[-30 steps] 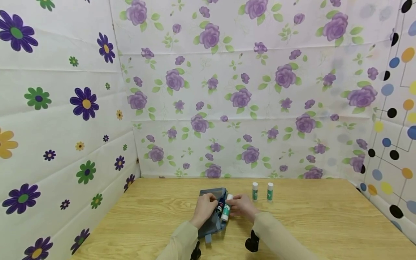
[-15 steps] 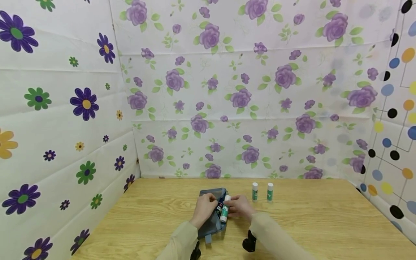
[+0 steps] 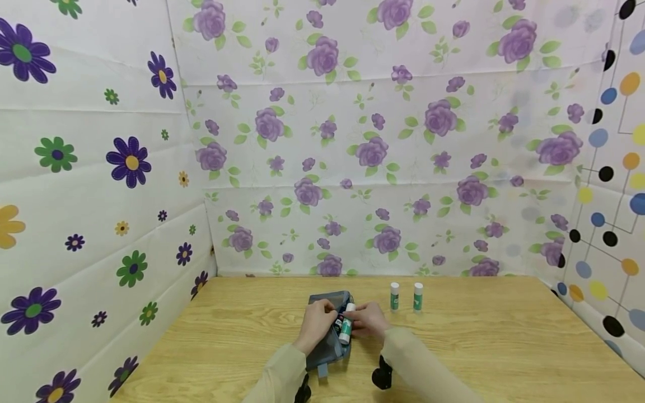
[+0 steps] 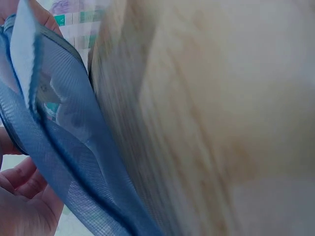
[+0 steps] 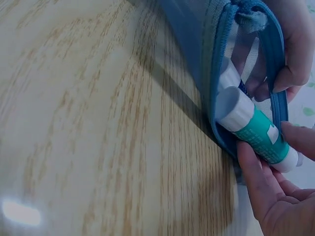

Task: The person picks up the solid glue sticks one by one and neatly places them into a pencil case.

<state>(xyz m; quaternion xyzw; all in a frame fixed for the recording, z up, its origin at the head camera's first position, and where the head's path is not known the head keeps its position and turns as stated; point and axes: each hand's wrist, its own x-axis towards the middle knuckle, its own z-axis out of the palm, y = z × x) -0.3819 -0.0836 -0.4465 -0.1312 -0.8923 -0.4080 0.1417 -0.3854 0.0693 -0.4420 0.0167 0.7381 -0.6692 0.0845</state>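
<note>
A blue mesh zip pouch (image 3: 325, 350) lies on the table with its zipped mouth facing right. My left hand (image 3: 316, 323) pinches the edge of that mouth and holds it apart. Between the fingers and thumb of my right hand (image 3: 372, 320) is a white-capped glue stick with a green label (image 5: 263, 132). It lies tilted in the pouch's opening, one end inside the rim. Beside it, within the pouch, is a dark-labelled tube (image 3: 339, 323), partly hidden. In the left wrist view the mesh (image 4: 83, 128) covers most of the contents.
Two more green-and-white glue sticks, a left one (image 3: 395, 296) and a right one (image 3: 418, 297), stand upright behind my right hand. The wooden table (image 3: 484, 336) meets flower-patterned sheets at the back and left, and a dotted sheet at right.
My right hand has moved slightly left with the glue stick, which now sits closer over the pouch's mouth and the dark tube. The left hand has kept its place on the pouch.
</note>
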